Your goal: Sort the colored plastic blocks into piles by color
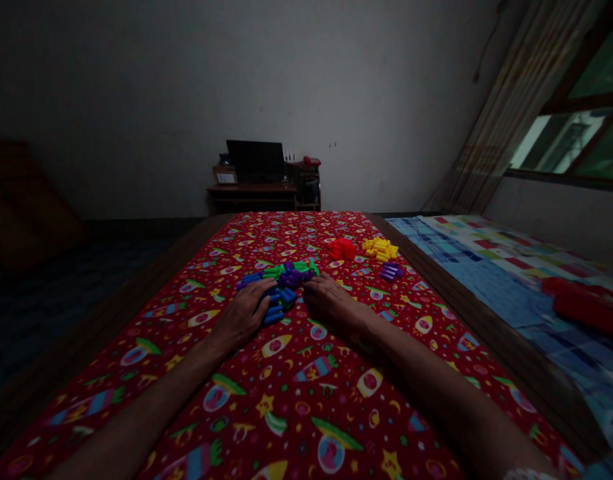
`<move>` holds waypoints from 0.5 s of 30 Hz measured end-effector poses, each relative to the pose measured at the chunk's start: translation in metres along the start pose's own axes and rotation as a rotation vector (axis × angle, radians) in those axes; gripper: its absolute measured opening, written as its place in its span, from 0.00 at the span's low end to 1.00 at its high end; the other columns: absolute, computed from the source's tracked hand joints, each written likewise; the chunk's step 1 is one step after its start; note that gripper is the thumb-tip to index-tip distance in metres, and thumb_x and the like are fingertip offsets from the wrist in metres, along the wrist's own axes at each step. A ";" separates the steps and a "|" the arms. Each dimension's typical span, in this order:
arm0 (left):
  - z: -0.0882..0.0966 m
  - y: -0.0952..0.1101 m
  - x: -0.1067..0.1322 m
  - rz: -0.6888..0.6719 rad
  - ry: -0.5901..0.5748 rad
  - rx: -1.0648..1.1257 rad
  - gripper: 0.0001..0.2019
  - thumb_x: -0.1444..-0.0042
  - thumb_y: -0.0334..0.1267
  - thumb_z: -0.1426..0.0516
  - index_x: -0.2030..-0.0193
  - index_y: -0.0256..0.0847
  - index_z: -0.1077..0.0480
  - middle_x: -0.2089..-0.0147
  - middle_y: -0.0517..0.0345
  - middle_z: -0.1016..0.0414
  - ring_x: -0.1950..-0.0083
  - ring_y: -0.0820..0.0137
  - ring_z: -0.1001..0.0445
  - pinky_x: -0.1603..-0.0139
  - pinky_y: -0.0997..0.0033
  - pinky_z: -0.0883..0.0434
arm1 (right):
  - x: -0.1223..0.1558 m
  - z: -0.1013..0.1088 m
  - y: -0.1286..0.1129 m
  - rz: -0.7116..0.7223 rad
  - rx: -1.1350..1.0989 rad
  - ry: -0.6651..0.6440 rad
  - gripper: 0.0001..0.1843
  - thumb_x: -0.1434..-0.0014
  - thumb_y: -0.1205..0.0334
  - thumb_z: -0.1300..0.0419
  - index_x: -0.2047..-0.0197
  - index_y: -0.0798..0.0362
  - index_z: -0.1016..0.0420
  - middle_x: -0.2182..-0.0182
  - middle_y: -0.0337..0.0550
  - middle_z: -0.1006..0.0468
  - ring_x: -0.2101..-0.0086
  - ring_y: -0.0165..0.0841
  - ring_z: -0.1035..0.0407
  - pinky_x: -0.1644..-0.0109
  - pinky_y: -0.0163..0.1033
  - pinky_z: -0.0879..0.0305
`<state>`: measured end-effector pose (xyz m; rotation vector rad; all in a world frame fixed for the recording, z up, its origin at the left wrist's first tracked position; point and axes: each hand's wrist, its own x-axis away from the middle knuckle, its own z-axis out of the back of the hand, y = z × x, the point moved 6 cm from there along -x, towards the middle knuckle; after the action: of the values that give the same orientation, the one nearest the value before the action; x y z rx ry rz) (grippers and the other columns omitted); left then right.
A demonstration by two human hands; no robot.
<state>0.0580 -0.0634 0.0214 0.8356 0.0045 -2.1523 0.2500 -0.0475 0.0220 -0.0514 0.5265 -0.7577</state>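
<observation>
Forearms (436,373) nearest; left hand (243,309) left of mixed pile (290,277), right hand (329,297) right; cannot tell what fingers (313,283) hold. Pinch pieces (273,318) singly.

Blue pieces (286,295), green pieces (273,272) and dark purple pieces (291,275), short and rod-like, lie jumbled in a loose heap on the red printed cloth (301,347). Within it, green runs along 12 o'clock and shows again at 2, purple bunches at 1, and blue spreads from 5 to 6 with more at 10; the 8 o'clock edge is hidden. Apart from the heap, a red cluster (342,250) sits at 2 o'clock, a yellow pile (380,249) between 2 and 3, and a small purple group (391,271), side by side, near 3.
</observation>
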 end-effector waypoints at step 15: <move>0.000 -0.001 0.000 -0.008 0.004 -0.029 0.20 0.34 0.43 0.57 0.41 0.41 0.35 0.40 0.48 0.29 0.39 0.58 0.30 0.37 0.52 0.34 | 0.100 0.163 0.141 -1.031 0.406 0.220 0.14 0.42 0.62 0.44 0.59 0.56 0.18 0.60 0.54 0.19 0.59 0.40 0.25 0.58 0.39 0.34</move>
<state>0.0572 -0.0621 0.0212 0.8245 0.0408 -2.1536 0.4784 -0.0341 0.0877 0.1540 0.5319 -1.8826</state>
